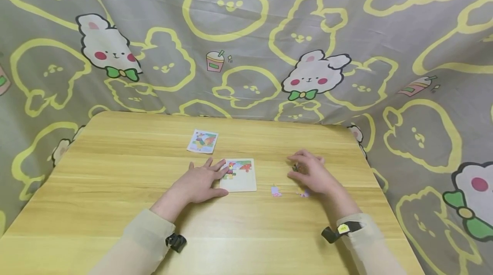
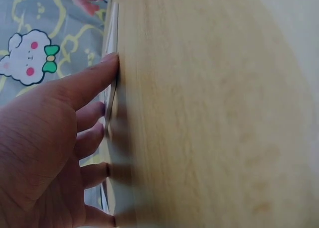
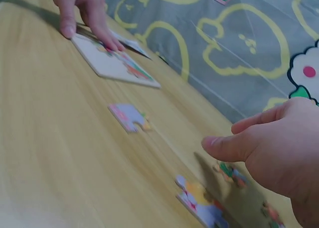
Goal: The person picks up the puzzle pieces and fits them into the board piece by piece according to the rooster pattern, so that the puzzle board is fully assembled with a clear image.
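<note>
My left hand (image 1: 199, 182) rests with spread fingers at the left edge of a puzzle board (image 1: 243, 184), its thumb near the lower left corner. The board's upper part holds fitted pieces showing a colourful bird; its lower right is bare white. My right hand (image 1: 313, 173) is over loose puzzle pieces to the right, fingers loosely bent. In the right wrist view no piece shows between its thumb and fingers, and a green-and-red piece (image 3: 231, 173) lies beneath. Nearer the board lies a lilac piece (image 3: 127, 116); a yellow-and-purple piece (image 3: 200, 202) and a reddish piece (image 3: 272, 214) are closer to the right hand.
A printed picture card (image 1: 203, 141) lies behind the board, to its upper left. The wooden table (image 1: 127, 172) reaches back to a grey curtain (image 1: 165, 18) with yellow outlines and rabbits. Black straps with small devices circle both wrists.
</note>
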A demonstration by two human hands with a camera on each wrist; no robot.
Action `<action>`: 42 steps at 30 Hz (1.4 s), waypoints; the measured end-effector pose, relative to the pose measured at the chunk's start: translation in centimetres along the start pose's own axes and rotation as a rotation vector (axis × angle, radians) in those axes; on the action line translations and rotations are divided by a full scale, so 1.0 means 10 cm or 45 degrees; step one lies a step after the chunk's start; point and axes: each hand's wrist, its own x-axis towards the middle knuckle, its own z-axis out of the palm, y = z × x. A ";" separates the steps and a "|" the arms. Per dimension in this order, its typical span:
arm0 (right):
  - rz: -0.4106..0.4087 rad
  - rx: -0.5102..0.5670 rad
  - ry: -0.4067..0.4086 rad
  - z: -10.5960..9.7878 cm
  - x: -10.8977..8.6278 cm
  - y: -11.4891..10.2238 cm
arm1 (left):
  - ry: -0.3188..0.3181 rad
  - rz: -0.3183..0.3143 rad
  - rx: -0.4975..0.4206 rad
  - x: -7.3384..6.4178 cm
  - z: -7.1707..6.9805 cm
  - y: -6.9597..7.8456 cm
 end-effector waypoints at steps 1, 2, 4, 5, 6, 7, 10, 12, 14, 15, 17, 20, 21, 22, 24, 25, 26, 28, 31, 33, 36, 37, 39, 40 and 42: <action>0.005 0.005 -0.001 -0.01 -0.01 0.04 | 0.003 0.003 -0.003 0.00 0.00 0.00; 0.015 0.012 -0.005 -0.02 -0.03 0.07 | 0.002 0.005 -0.007 0.00 0.00 0.00; 0.047 0.031 -0.011 -0.05 -0.06 0.13 | 0.000 0.008 -0.016 0.00 0.01 0.00; 0.065 0.034 -0.012 -0.07 -0.08 0.16 | -0.003 0.008 -0.022 0.01 0.01 0.00; 0.087 0.049 -0.015 -0.08 -0.10 0.18 | -0.007 0.008 -0.027 0.01 0.01 0.00; 0.112 0.060 -0.019 -0.10 -0.11 0.20 | -0.011 0.008 -0.030 0.01 0.02 0.01; 0.174 0.074 -0.039 -0.13 -0.16 0.25 | -0.019 0.004 -0.034 0.01 0.02 0.01; 0.197 0.072 -0.057 -0.15 -0.17 0.26 | -0.021 0.001 -0.032 0.01 0.02 0.00; 0.208 0.053 -0.072 -0.15 -0.17 0.26 | -0.021 -0.001 -0.035 0.01 0.02 0.00; 0.212 0.046 -0.078 -0.15 -0.17 0.26 | -0.021 -0.001 -0.035 0.01 0.02 0.00; 0.219 0.040 -0.076 -0.16 -0.16 0.25 | -0.021 -0.002 -0.035 0.01 0.02 0.00; 0.237 0.041 -0.066 -0.17 -0.14 0.23 | -0.023 -0.005 -0.034 0.01 0.02 0.00; 0.241 0.051 -0.063 -0.16 -0.13 0.23 | -0.022 -0.006 -0.034 0.01 0.01 0.01; 0.242 0.062 -0.061 -0.16 -0.11 0.23 | -0.024 -0.009 -0.035 0.00 0.01 0.01; 0.239 0.098 -0.058 -0.14 -0.09 0.22 | -0.022 -0.010 -0.038 -0.01 0.01 0.01; 0.230 0.124 -0.057 -0.13 -0.09 0.21 | -0.024 -0.012 -0.039 -0.01 0.00 0.01; 0.222 0.154 -0.057 -0.12 -0.08 0.20 | -0.020 -0.010 -0.040 -0.01 0.00 0.01; 0.200 0.204 -0.047 -0.11 -0.07 0.19 | -0.015 -0.009 -0.041 -0.02 0.00 0.01; 0.165 0.250 -0.027 -0.08 -0.06 0.17 | -0.015 -0.009 -0.042 -0.02 -0.01 0.01; 0.149 0.240 -0.015 -0.06 -0.06 0.16 | -0.016 -0.011 -0.043 -0.02 -0.02 0.01; 0.131 0.227 -0.007 -0.04 -0.06 0.16 | -0.018 -0.012 -0.042 -0.02 -0.02 0.01; 0.128 0.225 -0.004 -0.04 -0.06 0.16 | -0.017 -0.011 -0.042 -0.02 -0.02 0.01; 0.113 0.226 -0.001 -0.02 -0.07 0.15 | -0.014 -0.008 -0.042 -0.02 -0.02 0.00; 0.104 0.228 0.001 -0.01 -0.07 0.15 | -0.012 -0.006 -0.041 -0.02 -0.02 0.00; 0.087 0.236 0.005 0.00 -0.07 0.15 | -0.013 -0.006 -0.039 -0.02 -0.02 0.00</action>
